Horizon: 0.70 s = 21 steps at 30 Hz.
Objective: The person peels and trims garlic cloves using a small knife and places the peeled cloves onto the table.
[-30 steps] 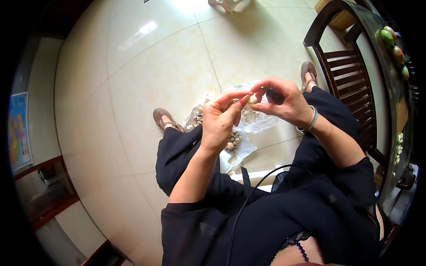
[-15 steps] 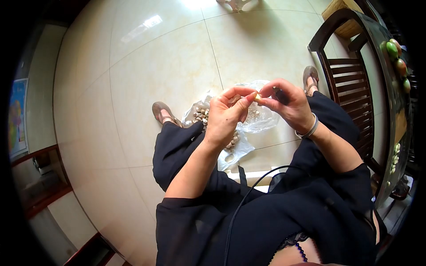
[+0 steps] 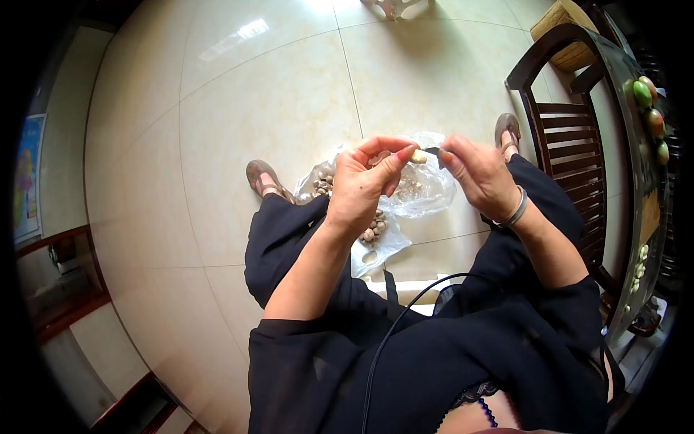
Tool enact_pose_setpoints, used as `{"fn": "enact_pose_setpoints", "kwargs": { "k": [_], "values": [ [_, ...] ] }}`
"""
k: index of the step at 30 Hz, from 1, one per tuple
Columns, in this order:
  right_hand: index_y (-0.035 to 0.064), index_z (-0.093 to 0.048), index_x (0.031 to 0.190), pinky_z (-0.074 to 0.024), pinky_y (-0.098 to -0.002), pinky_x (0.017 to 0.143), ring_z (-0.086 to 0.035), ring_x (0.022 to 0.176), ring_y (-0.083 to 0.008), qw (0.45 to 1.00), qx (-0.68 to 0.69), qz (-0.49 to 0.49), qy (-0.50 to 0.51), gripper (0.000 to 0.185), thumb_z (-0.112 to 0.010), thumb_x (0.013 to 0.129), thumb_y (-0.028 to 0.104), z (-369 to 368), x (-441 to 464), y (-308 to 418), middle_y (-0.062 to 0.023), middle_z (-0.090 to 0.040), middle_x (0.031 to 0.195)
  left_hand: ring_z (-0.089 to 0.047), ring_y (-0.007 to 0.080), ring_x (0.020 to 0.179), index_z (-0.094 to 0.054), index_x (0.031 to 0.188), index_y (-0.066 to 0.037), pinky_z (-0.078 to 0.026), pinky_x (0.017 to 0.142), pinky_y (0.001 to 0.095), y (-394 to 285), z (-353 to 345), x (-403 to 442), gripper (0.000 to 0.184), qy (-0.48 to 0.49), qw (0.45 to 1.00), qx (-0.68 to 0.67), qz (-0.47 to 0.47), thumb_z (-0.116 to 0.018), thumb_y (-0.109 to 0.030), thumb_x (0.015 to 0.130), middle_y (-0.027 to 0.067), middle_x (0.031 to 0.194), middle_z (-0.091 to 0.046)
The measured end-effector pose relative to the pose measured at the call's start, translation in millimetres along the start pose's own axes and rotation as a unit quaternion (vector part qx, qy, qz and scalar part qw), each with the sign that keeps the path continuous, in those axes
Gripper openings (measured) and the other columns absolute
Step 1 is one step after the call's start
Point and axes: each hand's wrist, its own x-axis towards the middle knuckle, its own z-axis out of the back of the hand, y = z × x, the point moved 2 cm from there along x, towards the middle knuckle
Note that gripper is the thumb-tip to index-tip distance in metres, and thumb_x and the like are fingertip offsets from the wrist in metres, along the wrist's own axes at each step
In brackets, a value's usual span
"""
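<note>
Far to the left of the clear bag [image 3: 436, 194], a coloured poster [image 3: 29, 173] hangs on a wall. Nearer the clear bag, on its left, a brown sandal [image 3: 264, 179] on the person's left foot rests on the tiled floor [image 3: 238, 116]. Just left of the clear bag, small brownish lumps [image 3: 323, 184] lie on pale plastic. The left hand [image 3: 360, 186] is over the clear bag's left side, its grip pinching a small pale piece [image 3: 418, 156] between thumb and fingertips. Below that hand, at the clear bag's lower left, more brownish lumps [image 3: 374, 228] sit on a white bag [image 3: 387, 249]. The pale piece is over the upper left of the clear bag, its end jutting from the fingertips. Over the clear bag's upper right side is the right hand [image 3: 478, 176], fingers curled and thumb close to them; something dark shows at the tips, but I cannot tell whether this grip pinches it. A bracelet [image 3: 517, 207] circles that wrist. Right of the clear bag stands a slatted chair [image 3: 571, 142], and beyond it, farthest right, a worktop [image 3: 654, 186] bears green-and-red fruit [image 3: 655, 124] and small pale pieces [image 3: 639, 270]
</note>
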Motion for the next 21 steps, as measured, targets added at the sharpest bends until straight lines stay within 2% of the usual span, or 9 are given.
{"fn": "enact_pose_setpoints", "kwargs": {
  "k": [2, 4, 5, 7, 10, 20, 21],
  "values": [
    [0.0026, -0.048, 0.08, -0.0406, -0.0354, 0.05, -0.053, 0.059, -0.0328, 0.999, -0.032, 0.025, -0.007, 0.019, -0.048, 0.087, 0.02, -0.9, 0.5, 1.8, -0.0139, -0.051, 0.062, -0.037, 0.0022, 0.047, -0.058, 0.095, 0.004, -0.029, 0.042, 0.0144, -1.7, -0.8, -0.2, 0.017, -0.001, 1.0, 0.012, -0.002, -0.058, -0.008, 0.082, 0.0, 0.068, -0.055],
    [0.0033, -0.048, 0.075, -0.0399, -0.0353, 0.048, -0.052, 0.054, -0.0306, 0.997, -0.079, 0.021, -0.011, 0.028, -0.051, 0.086, 0.029, -1.9, 0.1, 1.8, -0.0119, -0.048, 0.058, -0.036, 0.0019, 0.047, -0.058, 0.095, 0.004, -0.028, 0.042, 0.0148, -4.5, -1.1, -0.9, 0.017, 0.001, 0.999, 0.046, -0.006, -0.057, -0.007, 0.082, -0.0022, 0.062, -0.052],
    [0.0033, -0.048, 0.075, -0.0399, -0.0353, 0.048, -0.052, 0.054, -0.0306, 0.997, -0.078, 0.021, -0.01, 0.028, -0.051, 0.086, 0.029, -2.0, 0.0, 2.3, -0.0119, -0.048, 0.058, -0.036, 0.0019, 0.047, -0.058, 0.095, 0.004, -0.028, 0.042, 0.0148, -6.5, -1.9, -1.6, 0.017, 0.001, 0.999, 0.046, -0.006, -0.057, -0.007, 0.082, -0.0022, 0.062, -0.052],
    [0.0043, -0.047, 0.071, -0.0389, -0.0346, 0.045, -0.052, 0.05, -0.028, 0.991, -0.129, 0.017, -0.005, 0.038, -0.055, 0.081, 0.04, -1.6, 0.2, 3.0, -0.0105, -0.048, 0.056, -0.035, 0.0017, 0.046, -0.059, 0.094, 0.004, -0.027, 0.042, 0.0149, -10.3, -3.6, -2.2, 0.016, -0.011, 0.996, 0.086, -0.001, -0.057, -0.006, 0.082, -0.0036, 0.058, -0.047],
    [0.0053, -0.046, 0.068, -0.0379, -0.0333, 0.042, -0.051, 0.048, -0.0252, 0.986, -0.164, 0.013, 0.0, 0.045, -0.058, 0.076, 0.048, -2.8, -0.6, 2.5, -0.0091, -0.048, 0.056, -0.035, 0.0016, 0.046, -0.059, 0.094, 0.004, -0.026, 0.042, 0.0148, -11.6, -3.1, -2.6, 0.016, -0.007, 0.995, 0.095, -0.002, -0.057, -0.006, 0.082, -0.0037, 0.057, -0.047],
    [0.0059, -0.044, 0.064, -0.0367, -0.0311, 0.04, -0.05, 0.046, -0.0226, 0.982, -0.189, 0.025, -0.001, 0.046, -0.057, 0.076, 0.048, -5.1, -0.5, 2.2, -0.008, -0.044, 0.054, -0.034, 0.0016, 0.046, -0.059, 0.094, 0.004, -0.026, 0.041, 0.0153, -9.5, -2.8, -3.9, 0.016, 0.008, 0.995, 0.099, -0.002, -0.058, -0.007, 0.082, -0.0038, 0.056, -0.046],
    [0.0041, -0.047, 0.069, -0.0383, -0.0318, 0.043, -0.052, 0.048, -0.0237, 0.981, -0.194, 0.014, 0.02, 0.042, -0.058, 0.077, 0.044, -4.8, -0.6, 2.1, -0.01, -0.048, 0.055, -0.035, 0.0016, 0.046, -0.059, 0.094, 0.004, -0.026, 0.041, 0.0153, -8.9, -2.3, -3.9, 0.016, 0.011, 0.995, 0.1, -0.003, -0.058, -0.007, 0.082, -0.0037, 0.056, -0.047]
  ]
}}
